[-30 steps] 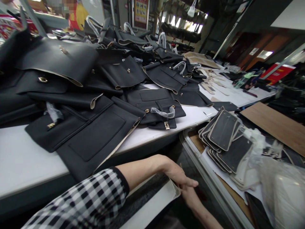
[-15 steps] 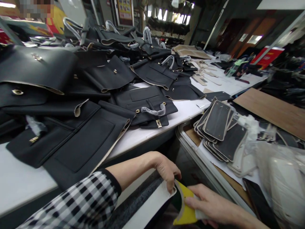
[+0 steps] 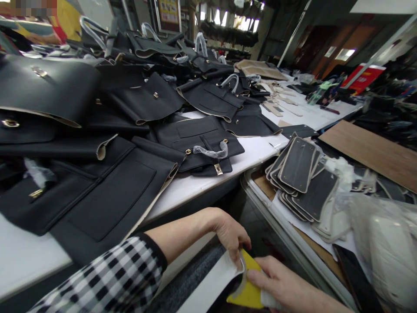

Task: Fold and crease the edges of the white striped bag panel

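My left hand (image 3: 230, 234) is closed over the far end of a pale white panel (image 3: 211, 282), its fingertips pinching the edge. Dark material shows along both sides of this panel, low in the view. In my right hand (image 3: 282, 280) is a flat yellow scraper (image 3: 247, 289), gripped between thumb and fingers. Its greyish, worn edge lies against the panel's end, close to my left fingertips. A whitish part of the scraper sits beneath my right palm, mostly hidden.
Black leather bag pieces (image 3: 110, 191) with metal locks cover the white table (image 3: 182, 191) ahead. On the right bench are stacked dark leather panels (image 3: 298, 165), a plastic bag (image 3: 384, 243), a phone (image 3: 356, 276) and a brown board (image 3: 374, 150). Another person (image 3: 67, 19) is at far left.
The yellow scraper and my right hand have shifted slightly left, closer to the panel's end. My left hand keeps its pinch, a little farther right. The view has turned slightly.
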Motion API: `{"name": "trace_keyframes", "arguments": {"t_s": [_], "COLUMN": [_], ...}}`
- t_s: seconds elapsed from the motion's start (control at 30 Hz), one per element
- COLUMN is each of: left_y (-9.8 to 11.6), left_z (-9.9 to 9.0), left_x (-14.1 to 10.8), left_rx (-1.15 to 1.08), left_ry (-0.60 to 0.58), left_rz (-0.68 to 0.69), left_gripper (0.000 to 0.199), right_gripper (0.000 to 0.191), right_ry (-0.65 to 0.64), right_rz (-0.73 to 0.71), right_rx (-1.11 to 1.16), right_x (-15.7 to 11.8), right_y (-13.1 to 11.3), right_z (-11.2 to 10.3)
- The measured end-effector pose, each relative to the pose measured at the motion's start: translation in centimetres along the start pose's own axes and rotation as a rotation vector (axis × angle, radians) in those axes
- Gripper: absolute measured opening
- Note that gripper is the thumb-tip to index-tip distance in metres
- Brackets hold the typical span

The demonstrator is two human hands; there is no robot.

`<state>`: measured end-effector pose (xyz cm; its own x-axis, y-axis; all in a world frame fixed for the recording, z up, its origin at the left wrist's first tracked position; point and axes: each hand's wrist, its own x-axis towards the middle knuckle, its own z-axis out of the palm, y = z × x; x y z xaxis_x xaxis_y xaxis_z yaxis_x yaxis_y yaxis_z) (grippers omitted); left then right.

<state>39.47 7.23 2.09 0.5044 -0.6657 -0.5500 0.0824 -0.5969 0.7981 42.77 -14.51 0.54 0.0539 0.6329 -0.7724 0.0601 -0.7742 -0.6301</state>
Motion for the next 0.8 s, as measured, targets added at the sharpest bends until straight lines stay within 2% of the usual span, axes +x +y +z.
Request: {"name": "trace_keyframes", "arguments": {"t_s": [0.13, 0.33, 0.6, 0.8], "left_y": [0.2, 0.3, -0.3, -0.8], "left_z": [-0.1, -0.2, -0.2, -0.2], "left_x": [-0.1, -0.1, 0.2, 0.3], "left_rx": [0.066, 0.153, 0.151, 0.096], "left_ry": [-0.023, -0.037, -0.017, -0.022], "left_rz": [0.004, 0.024, 0.084, 0.097], "left_gripper": [0.084, 0.08, 0.084, 0.079], "right_gripper": [0.056, 0.064, 0.061, 0.059], "right_ry": [0.059, 0.09, 0.109, 0.14], "right_rz": [0.025, -0.044, -0.074, -0.135], "right_rx": [0.023, 0.108, 0.215, 0.289], "right_x": [-0.1, 0.3, 0.9, 1.5], "right_y": [-0.6, -0.2, 0.3, 0.9], "right_z": [1.0, 2.0, 3.1, 4.0]}}
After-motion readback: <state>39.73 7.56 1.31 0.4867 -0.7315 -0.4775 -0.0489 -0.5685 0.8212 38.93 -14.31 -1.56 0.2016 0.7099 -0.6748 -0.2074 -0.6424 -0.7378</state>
